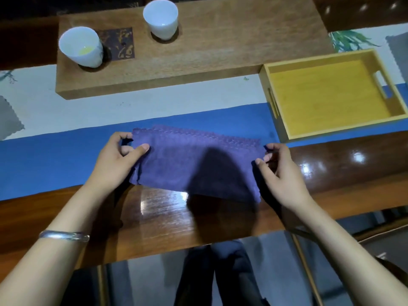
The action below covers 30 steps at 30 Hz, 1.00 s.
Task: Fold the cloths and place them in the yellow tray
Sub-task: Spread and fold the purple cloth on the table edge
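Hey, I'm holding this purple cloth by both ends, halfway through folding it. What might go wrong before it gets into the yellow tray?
1. The left hand and right hand only pinch the ends of the purple cloth, so the layers may slip apart and undo the fold.
2. The cloth looks about as long as the yellow tray; without another fold it may bunch against the walls.
3. Its near edge lies on glossy wood and could slide.
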Available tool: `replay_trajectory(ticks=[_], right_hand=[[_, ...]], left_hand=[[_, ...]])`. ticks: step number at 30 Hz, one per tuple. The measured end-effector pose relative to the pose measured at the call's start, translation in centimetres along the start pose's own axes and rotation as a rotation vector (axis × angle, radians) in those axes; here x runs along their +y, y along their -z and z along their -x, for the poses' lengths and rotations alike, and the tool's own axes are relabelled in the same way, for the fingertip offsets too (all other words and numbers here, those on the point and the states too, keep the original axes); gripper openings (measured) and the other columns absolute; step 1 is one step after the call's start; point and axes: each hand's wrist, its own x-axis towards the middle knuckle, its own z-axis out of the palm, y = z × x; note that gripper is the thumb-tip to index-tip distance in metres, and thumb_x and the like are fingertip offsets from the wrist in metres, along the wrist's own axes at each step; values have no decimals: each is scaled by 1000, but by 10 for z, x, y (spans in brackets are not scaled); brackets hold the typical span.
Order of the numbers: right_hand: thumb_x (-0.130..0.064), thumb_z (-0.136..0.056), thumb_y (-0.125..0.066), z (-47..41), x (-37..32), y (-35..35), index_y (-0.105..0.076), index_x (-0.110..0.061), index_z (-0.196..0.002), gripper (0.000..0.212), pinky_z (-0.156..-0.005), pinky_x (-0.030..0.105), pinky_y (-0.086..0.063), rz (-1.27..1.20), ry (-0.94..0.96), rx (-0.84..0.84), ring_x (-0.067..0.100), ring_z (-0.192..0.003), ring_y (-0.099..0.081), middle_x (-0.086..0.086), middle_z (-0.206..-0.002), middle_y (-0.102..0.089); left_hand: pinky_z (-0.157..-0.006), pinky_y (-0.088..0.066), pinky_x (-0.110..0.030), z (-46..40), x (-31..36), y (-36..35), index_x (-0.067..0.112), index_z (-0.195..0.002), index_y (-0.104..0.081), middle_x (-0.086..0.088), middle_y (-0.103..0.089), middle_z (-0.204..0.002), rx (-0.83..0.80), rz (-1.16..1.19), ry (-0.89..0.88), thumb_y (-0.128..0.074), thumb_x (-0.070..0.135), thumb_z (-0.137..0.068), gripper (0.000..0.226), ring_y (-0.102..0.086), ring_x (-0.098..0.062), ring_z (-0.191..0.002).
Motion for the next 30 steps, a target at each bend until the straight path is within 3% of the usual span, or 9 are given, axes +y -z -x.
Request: replay_trajectory(ticks=[4, 8, 11, 14, 16, 18, 21, 25, 30], right_hand=[[-16, -88, -62, 57, 6, -3, -48, -13, -123, 38, -74, 18, -35, 92, 47, 9, 12, -89, -55, -2, -100, -58], [-11, -89, -60, 132, 11, -6, -49, -24, -111, 29, -73, 20, -43, 111, 114, -119, 13, -89, -57, -7, -98, -53], [-13, -84, -62, 169, 19, -11, -52, -23, -113, 32, -74, 36, -50, 196, 43, -260, 20, -96, -60, -3, -101, -54], [-16, -83, -62, 167, 15, -7, -51, -25, -111, 31, -73, 27, -47, 182, 87, -253, 15, -97, -58, -9, -100, -54], [-26, -87, -56, 151, 6, -4, -50, -30, -108, 23, -71, 21, -44, 147, 168, -210, 7, -91, -53, -15, -95, -47], [-31, -89, -50, 131, -3, -3, -53, -25, -109, 21, -73, 29, -47, 125, 223, -180, 10, -91, -53, -11, -95, -48], [-18, -89, -61, 100, -6, -7, -55, -16, -115, 26, -78, 35, -48, 242, 280, -136, 22, -98, -56, 1, -105, -53], [-18, -88, -62, 67, -13, -12, -53, -16, -122, 36, -71, 36, -51, 411, 306, -147, 26, -106, -54, 6, -115, -50], [-26, -82, -66, 50, -10, -6, -60, -13, -107, 29, -73, 36, -48, 583, 446, -181, 31, -96, -52, 10, -109, -53]], left_hand=[[-71, -44, -34, 36, -19, 9, 31, -114, -49, 13, -65, -66, -51, -127, 20, -73, 37, -82, 40, -60, -7, -64], [-84, -50, -25, 85, -38, 14, 37, -122, -49, 12, -70, -98, -82, -80, -49, -75, 36, -76, 52, -67, -7, -90], [-84, -54, -32, 109, -48, 13, 45, -130, -44, 19, -66, -114, -85, -127, -106, -78, 15, -78, 70, -68, -16, -96], [-93, -46, -13, 117, -50, 10, 41, -136, -42, 27, -55, -131, -64, -216, -240, -79, 5, -74, 81, -56, 4, -114], [-95, -39, -7, 115, -48, 7, 37, -133, -48, 20, -57, -127, -40, -296, -307, -79, 2, -73, 76, -51, 10, -113], [-92, -34, -3, 111, -46, 4, 27, -125, -58, 7, -58, -113, -3, -386, -356, -78, -1, -72, 63, -50, 8, -104], [-90, -30, 1, 106, -42, 4, 23, -119, -63, 5, -50, -109, 6, -437, -356, -78, 2, -73, 53, -47, 1, -101], [-82, -45, -21, 105, -41, 9, 32, -116, -64, 8, -40, -124, -29, -598, -355, -85, 24, -66, 55, -43, -2, -108], [-66, -49, -32, 106, -42, 17, 31, -106, -60, 11, -52, -112, 74, -630, -268, -77, 17, -70, 42, -56, -15, -98]])
